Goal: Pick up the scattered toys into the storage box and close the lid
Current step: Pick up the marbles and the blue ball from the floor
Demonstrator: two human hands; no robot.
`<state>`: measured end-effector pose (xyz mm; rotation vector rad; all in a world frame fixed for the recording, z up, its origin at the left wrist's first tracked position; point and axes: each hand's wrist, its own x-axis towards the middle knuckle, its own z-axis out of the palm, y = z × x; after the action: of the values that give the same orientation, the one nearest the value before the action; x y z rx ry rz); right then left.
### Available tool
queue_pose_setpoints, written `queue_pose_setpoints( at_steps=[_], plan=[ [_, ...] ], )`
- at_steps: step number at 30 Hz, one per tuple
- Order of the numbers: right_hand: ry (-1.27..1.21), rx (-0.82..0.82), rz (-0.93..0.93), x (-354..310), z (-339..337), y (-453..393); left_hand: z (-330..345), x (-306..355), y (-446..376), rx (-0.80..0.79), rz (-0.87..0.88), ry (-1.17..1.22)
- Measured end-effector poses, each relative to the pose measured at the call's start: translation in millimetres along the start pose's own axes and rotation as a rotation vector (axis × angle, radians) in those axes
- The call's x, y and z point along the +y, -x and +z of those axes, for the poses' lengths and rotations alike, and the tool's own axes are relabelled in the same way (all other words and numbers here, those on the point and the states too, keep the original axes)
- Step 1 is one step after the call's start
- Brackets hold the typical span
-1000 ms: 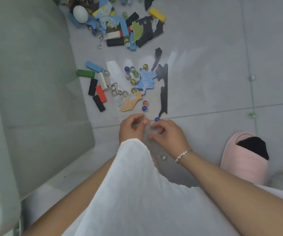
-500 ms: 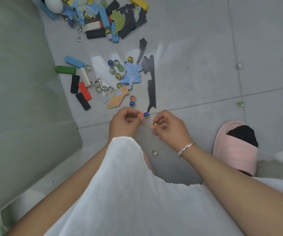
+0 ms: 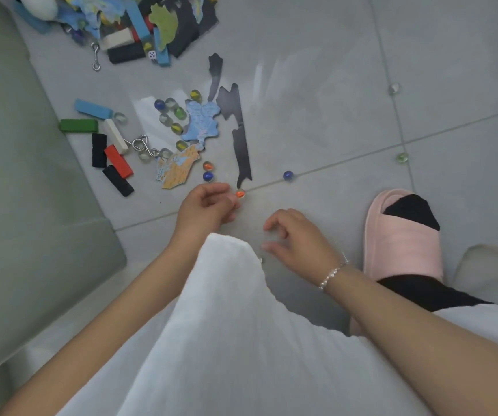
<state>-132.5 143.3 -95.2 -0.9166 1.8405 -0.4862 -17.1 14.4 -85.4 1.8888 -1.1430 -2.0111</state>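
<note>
Left hand (image 3: 208, 205), centre frame, fingers curled, fingertips at an orange marble (image 3: 240, 193) on the grey tile floor (image 3: 331, 85); cannot tell whether it pinches the marble or only touches it, or whether more marbles sit in the palm. Right hand (image 3: 295, 238), just right of it, fingers loosely curled and apart, holding nothing visible. Task looks early: no storage box or lid in view. Left to gather: blue marble (image 3: 288, 175) on the grout line, marble cluster (image 3: 171, 115) left of centre, colored blocks (image 3: 103, 145), wire puzzle (image 3: 141, 144), map puzzle pieces (image 3: 202, 121), and the big toy pile (image 3: 139, 22) at top left. Two stray marbles (image 3: 402, 157) lie far right. Pink slipper (image 3: 403, 244) at right.
</note>
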Motion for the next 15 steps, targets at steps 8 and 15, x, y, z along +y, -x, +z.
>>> queue_pose_setpoints(
  at_steps=[8, 15],
  plan=[
    [0.223, -0.084, -0.013, 3.8, 18.3, 15.9, 4.9, -3.3, 9.1, 0.137, 0.137, -0.131],
    [0.089, 0.072, 0.047, -3.4, 18.4, 5.7, -8.2, -7.6, 14.0, 0.169, 0.121, -0.163]
  ],
)
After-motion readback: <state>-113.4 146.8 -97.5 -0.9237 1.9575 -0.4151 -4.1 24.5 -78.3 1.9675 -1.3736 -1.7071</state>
